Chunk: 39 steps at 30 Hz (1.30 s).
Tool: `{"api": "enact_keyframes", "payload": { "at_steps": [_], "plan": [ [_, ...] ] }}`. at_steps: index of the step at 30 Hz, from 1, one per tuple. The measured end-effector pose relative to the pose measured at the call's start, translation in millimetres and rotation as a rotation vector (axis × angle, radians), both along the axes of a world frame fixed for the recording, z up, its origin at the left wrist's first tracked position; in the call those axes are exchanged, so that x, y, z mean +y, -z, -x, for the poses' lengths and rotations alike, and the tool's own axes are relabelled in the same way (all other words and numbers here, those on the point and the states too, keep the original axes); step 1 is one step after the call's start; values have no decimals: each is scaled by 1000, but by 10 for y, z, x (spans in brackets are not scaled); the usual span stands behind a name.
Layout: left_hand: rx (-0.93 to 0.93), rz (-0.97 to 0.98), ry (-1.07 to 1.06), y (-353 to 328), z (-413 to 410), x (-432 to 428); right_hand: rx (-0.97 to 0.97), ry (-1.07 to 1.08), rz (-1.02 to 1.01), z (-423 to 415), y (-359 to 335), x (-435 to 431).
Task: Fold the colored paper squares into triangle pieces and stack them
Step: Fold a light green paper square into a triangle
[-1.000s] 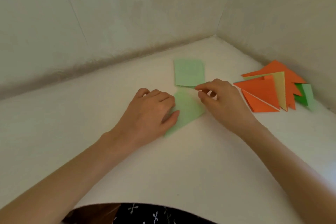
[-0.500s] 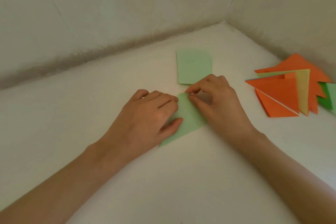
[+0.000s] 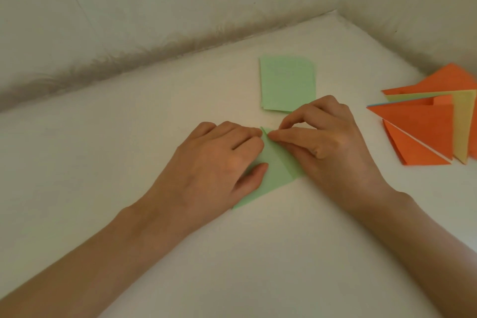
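Left hand: palm down on the left part of the green sheet, fingers close together and pressing, thumb laid on the paper lower down.
Right hand: thumb and forefinger pinched together on the sheet's top corner, just beside the left fingertips; other fingers curled above.
Green sheet: on the white table, near the middle, between the two hands; narrow flap folded along the right side, crease running from the top tip down to the right.
Green squares: small flat stack just behind the right hand, apart from the sheet.
Folded triangles: orange pieces and a pale yellow one, fanned and overlapping at the right, cut by the picture's edge.
Change from half a second ago: right thumb now stretched along the flap to the very tip; left hand pressing in the same place; triangles further toward the right edge, dark green piece gone from view.
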State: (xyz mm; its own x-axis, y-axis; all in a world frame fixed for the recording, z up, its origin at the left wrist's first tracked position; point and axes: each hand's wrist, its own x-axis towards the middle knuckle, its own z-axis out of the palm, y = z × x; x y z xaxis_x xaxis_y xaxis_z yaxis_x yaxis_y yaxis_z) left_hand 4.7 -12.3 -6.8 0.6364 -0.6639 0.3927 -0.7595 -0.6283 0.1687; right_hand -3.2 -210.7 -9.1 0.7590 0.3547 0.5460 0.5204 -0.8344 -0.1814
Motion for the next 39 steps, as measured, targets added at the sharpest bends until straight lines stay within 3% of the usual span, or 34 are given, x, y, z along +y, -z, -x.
{"api": "enact_keyframes", "payload": {
  "at_steps": [21,30,39],
  "plan": [
    [34,-8,29,-2,12,-34,2,-43,52,-25,0,-15],
    [10,-75,46,-8,1,-17,180,-57,23,28,-110,-198],
    [-13,-76,35,-3,29,-40,31,-24,186,12,-100,-160]
  ]
}}
